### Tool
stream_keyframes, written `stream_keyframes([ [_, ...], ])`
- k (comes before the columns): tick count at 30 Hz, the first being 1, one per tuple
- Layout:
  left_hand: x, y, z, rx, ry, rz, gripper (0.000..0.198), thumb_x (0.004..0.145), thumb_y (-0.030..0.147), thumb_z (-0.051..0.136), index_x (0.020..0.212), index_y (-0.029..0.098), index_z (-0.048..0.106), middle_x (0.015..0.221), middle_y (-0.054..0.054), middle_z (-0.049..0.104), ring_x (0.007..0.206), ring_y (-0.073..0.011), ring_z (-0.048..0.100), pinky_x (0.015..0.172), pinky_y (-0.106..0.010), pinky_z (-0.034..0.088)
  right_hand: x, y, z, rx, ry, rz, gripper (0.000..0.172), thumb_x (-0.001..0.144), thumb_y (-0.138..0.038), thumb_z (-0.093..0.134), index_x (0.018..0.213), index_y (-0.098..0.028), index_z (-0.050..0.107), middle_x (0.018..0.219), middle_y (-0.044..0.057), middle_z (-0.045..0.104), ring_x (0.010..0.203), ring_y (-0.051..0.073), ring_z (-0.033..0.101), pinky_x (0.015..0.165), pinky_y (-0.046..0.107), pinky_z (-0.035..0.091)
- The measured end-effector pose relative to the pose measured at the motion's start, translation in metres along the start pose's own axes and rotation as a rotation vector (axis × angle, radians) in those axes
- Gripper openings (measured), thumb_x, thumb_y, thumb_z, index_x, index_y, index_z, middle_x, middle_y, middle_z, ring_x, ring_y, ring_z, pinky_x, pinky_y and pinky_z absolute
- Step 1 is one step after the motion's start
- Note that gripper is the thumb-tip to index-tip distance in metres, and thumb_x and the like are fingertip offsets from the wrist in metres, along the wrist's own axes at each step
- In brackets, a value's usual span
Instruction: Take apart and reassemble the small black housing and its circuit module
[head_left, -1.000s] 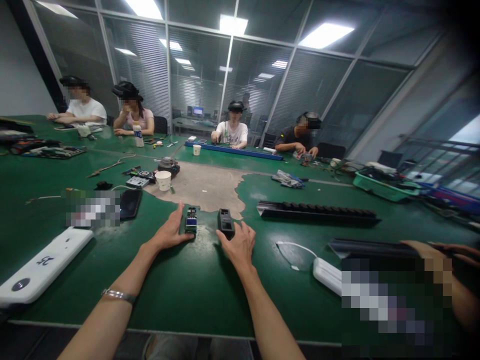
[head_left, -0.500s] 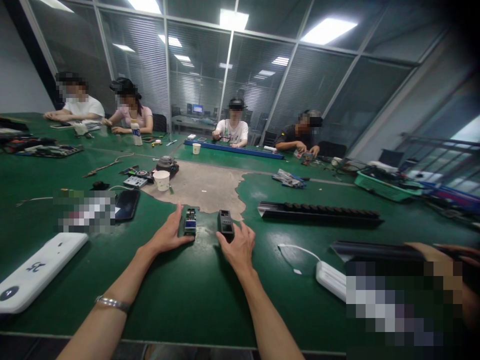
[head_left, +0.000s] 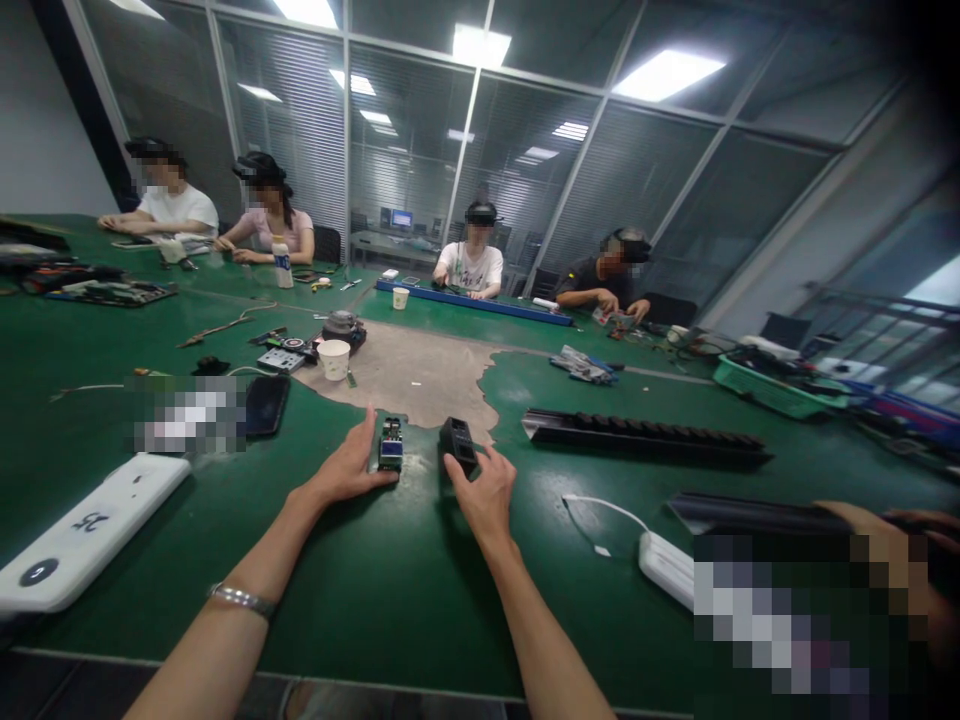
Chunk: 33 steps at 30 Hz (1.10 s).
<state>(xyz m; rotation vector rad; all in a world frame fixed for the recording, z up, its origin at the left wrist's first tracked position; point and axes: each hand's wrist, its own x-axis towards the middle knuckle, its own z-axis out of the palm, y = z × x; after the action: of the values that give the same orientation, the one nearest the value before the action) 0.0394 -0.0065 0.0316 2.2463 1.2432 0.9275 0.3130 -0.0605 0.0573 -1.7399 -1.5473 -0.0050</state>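
Note:
Just left of the table's middle, a small circuit board [head_left: 391, 448] with a blue screen stands out against the green top. My left hand [head_left: 346, 462] is beside it, fingers straight along its left side and thumb stretched across its near end. The hand is open around the board rather than wrapped on it. My right hand [head_left: 486, 490] grips a black plastic case [head_left: 458, 445] with cut-out openings, thumb at its near left and fingers at its right. A short gap separates case and board.
A paper cup [head_left: 334, 360] stands beyond my left hand. Left lie a phone [head_left: 266, 405] and a white power bank [head_left: 94, 530]. At right are black channels [head_left: 645, 436], a white device with a cable [head_left: 664, 568], and another person's hand [head_left: 859, 520]. Several people sit across the table.
The view has shifted slightly. In my right hand the black case has turned a little, its far end tipping leftward. My left hand keeps its place by the board.

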Motion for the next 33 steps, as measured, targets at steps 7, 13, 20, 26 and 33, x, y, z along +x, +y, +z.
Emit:
stream_keyframes([
  [7,-0.001,0.001,0.0,0.005,0.005,-0.007,0.135,0.082,0.054,0.082,0.168,0.014,-0.014,0.17,-0.029,0.026,0.156,-0.0487,0.029,0.125,-0.068,0.028,0.011,-0.044,0.003,0.191,-0.033,-0.046,0.047,0.091,-0.056,0.067,0.108,-0.014,0.081,0.129,0.018,0.072,0.128,0.031,0.059,0.115,0.042,0.038],
  [13,0.0,0.0,0.001,-0.038,0.038,-0.018,0.14,0.076,0.051,0.087,0.169,0.015,-0.012,0.17,-0.03,0.026,0.156,-0.0483,0.03,0.124,-0.066,0.03,0.01,-0.078,0.017,0.191,-0.105,-0.048,0.041,0.092,-0.053,0.07,0.1,-0.014,0.082,0.118,0.017,0.076,0.125,0.03,0.062,0.114,0.039,0.037],
  [20,0.0,-0.005,0.005,-0.077,0.079,0.016,0.145,0.075,0.052,0.089,0.168,0.018,-0.017,0.168,-0.029,0.03,0.154,-0.0479,0.033,0.121,-0.067,0.034,0.001,-0.105,0.022,0.009,-0.083,-0.056,0.047,0.089,-0.057,0.073,0.103,-0.012,0.081,0.13,0.022,0.07,0.126,0.035,0.056,0.107,0.043,0.041],
  [26,-0.001,-0.005,0.003,-0.081,0.061,0.026,0.144,0.077,0.047,0.087,0.167,0.018,-0.02,0.168,-0.029,0.028,0.155,-0.0483,0.031,0.122,-0.068,0.033,0.001,-0.12,0.02,-0.039,-0.125,-0.049,0.044,0.089,-0.056,0.074,0.104,-0.015,0.082,0.13,0.02,0.069,0.127,0.038,0.053,0.104,0.045,0.043],
  [33,0.0,-0.008,0.005,-0.062,0.046,0.033,0.136,0.076,0.036,0.079,0.166,0.012,-0.021,0.165,-0.032,0.032,0.154,-0.0482,0.033,0.121,-0.068,0.034,-0.012,-0.119,0.022,-0.113,-0.223,-0.065,0.042,0.086,-0.056,0.075,0.1,-0.017,0.081,0.13,0.022,0.068,0.126,0.041,0.052,0.101,0.05,0.045],
])
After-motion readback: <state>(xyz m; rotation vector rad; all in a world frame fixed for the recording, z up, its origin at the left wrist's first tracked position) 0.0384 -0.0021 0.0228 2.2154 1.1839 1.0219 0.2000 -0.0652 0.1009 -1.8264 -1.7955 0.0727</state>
